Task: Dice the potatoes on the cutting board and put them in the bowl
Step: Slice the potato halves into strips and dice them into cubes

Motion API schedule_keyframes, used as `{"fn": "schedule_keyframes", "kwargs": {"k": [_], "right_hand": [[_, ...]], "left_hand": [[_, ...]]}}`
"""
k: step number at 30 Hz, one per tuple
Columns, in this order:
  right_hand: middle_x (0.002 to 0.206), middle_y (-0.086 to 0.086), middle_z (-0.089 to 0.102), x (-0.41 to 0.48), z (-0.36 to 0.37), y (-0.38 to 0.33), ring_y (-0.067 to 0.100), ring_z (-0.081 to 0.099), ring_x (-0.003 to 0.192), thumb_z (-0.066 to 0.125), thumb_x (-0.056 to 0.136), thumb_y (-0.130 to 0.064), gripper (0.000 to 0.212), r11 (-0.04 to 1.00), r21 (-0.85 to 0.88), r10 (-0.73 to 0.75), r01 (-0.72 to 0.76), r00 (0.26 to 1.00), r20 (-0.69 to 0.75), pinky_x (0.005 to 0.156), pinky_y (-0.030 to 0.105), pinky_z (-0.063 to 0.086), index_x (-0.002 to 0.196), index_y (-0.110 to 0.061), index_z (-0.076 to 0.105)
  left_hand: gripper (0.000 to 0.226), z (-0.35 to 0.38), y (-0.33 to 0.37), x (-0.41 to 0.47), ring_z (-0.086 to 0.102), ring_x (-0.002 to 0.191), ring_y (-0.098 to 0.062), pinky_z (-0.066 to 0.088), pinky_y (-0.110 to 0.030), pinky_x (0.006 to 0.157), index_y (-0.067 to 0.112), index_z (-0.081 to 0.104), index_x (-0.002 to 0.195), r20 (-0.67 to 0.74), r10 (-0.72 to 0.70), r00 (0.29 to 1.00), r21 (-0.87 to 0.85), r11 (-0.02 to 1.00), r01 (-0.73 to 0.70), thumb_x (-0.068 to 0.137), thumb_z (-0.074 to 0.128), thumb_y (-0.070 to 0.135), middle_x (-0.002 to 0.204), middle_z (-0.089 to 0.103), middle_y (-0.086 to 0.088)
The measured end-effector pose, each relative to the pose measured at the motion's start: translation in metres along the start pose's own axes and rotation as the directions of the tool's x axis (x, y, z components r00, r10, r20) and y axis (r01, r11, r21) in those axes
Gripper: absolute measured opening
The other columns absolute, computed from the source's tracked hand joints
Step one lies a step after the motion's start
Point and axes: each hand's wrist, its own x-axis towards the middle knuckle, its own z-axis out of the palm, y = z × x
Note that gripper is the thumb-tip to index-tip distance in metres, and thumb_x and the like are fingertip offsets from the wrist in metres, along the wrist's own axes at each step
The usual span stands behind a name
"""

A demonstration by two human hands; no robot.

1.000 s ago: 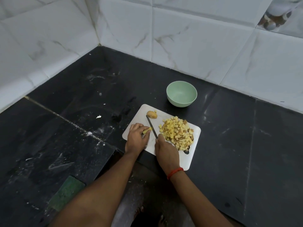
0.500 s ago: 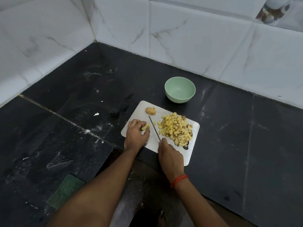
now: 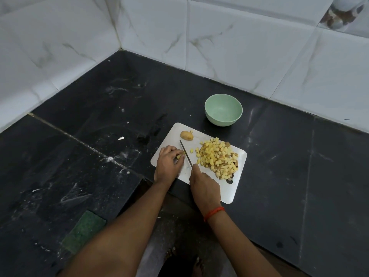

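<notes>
A white cutting board (image 3: 237, 188) lies on the black counter. A heap of diced potato (image 3: 217, 157) covers its right half. One small potato piece with skin (image 3: 186, 135) sits at the board's far left corner. My left hand (image 3: 168, 163) pinches a small yellow potato strip (image 3: 180, 156) against the board. My right hand (image 3: 203, 185) grips a knife (image 3: 185, 153), whose blade lies right beside that strip. The green bowl (image 3: 223, 109) stands just beyond the board and holds nothing that I can see.
The black stone counter (image 3: 99, 136) meets white tiled walls (image 3: 239, 47) at the back and left. A green scrub pad (image 3: 83, 230) lies near the front left edge. The counter's front edge steps inward below the board.
The blade has shifted left, closer to the strip under my left fingers. A single cube now lies apart from the heap, just right of the blade.
</notes>
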Motion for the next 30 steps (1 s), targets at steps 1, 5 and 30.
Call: {"fn": "schedule_keyframes", "kwargs": {"k": [1,5,30], "right_hand": [[0.078,0.006,0.064,-0.003,0.0,0.002,0.032,0.063,0.064,0.038,0.103,-0.026,0.018,1.0,0.003,0.004,-0.004,1.0,0.005,0.05,0.035,0.04,0.119,-0.019,0.045],[0.063,0.001,0.058,-0.024,0.006,0.015,0.028,0.057,0.046,0.052,0.097,-0.025,0.013,0.996,-0.092,0.012,-0.011,1.0,0.006,0.039,0.031,0.034,0.108,-0.019,0.049],[0.074,0.007,0.064,-0.004,0.004,0.011,0.032,0.062,0.061,0.038,0.104,-0.029,0.026,1.0,0.016,-0.017,0.018,0.999,-0.035,0.051,0.036,0.043,0.125,-0.017,0.048]], "left_hand": [[0.021,0.001,0.0,0.0,0.046,0.099,-0.009,0.034,-0.011,0.083,0.012,0.077,0.108,-0.003,0.001,1.0,0.001,1.0,-0.001,0.093,0.071,0.025,0.097,0.053,0.01],[0.021,0.002,0.001,0.0,0.047,0.098,-0.01,0.036,-0.012,0.081,0.012,0.076,0.109,-0.004,0.009,1.0,0.001,1.0,-0.009,0.095,0.07,0.026,0.096,0.052,0.008],[0.02,0.001,0.002,0.001,0.05,0.098,-0.012,0.038,-0.016,0.081,0.01,0.077,0.105,-0.024,-0.02,1.0,-0.017,1.0,0.02,0.091,0.073,0.024,0.096,0.058,0.006]]}}
